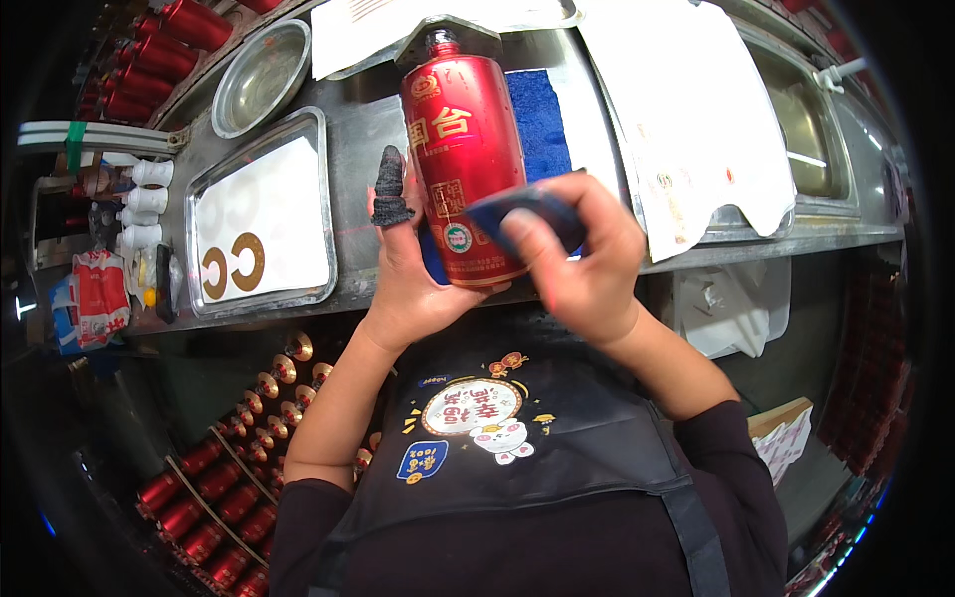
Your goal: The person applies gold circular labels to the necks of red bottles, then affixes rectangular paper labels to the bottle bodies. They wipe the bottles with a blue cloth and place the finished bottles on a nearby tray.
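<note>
A glossy red bottle (463, 139) with gold lettering and a small round green-and-white label lies tilted over the bench, its dark-tipped neck pointing away from me. My left hand (413, 269) grips its base from the left, thumb up along the side. A black knitted finger cover sits on that thumb. In my right hand (587, 264) is a dark blue flat piece (532, 219), pinched between thumb and fingers against the bottle's lower right face. Motion blurs it, so its exact kind is unclear. Under the bottle lies a blue cloth (540, 119).
To the left stands a metal tray (326, 229) holding white paper with gold C-shaped pieces, with a metal bowl (261, 80) behind. White sheets (686, 109) cover the right side beside a sink basin (811, 129). Many red bottles (214, 488) stand below at left.
</note>
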`<state>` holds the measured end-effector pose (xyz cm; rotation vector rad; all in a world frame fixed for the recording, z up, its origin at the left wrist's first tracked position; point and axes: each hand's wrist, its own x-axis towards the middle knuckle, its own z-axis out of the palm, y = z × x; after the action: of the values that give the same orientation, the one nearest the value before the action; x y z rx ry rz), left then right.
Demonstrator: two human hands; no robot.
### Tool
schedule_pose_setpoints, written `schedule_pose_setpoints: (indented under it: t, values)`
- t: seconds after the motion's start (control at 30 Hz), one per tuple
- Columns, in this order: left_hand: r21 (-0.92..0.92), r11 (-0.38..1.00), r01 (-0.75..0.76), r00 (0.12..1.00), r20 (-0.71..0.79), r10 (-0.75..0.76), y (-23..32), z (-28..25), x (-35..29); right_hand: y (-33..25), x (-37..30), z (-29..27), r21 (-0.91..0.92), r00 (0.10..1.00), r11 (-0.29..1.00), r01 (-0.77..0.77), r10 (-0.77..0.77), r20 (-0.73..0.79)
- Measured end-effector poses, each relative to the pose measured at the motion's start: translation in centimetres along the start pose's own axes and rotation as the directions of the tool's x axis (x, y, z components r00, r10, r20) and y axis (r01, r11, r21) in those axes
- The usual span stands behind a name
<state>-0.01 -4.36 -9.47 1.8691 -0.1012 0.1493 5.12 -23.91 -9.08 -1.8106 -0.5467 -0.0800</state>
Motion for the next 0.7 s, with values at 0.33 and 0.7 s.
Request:
schedule_pose_setpoints:
  t: [0.33,0.7]
  values:
    - [0.112,0.994,0.009,1.000,-0.016,-0.008,-0.3,-0.4,-0.6,-1.4,0.0,-1.3,0.089,0.999,0.996,0.017,-0.013,-0.044]
    - [0.494,0.868,-0.040,0.979,-0.154,0.133,1.4,-0.3,-1.3,-1.7,4.4,-1.3,0.178,0.960,0.977,-0.116,0.156,-0.233]
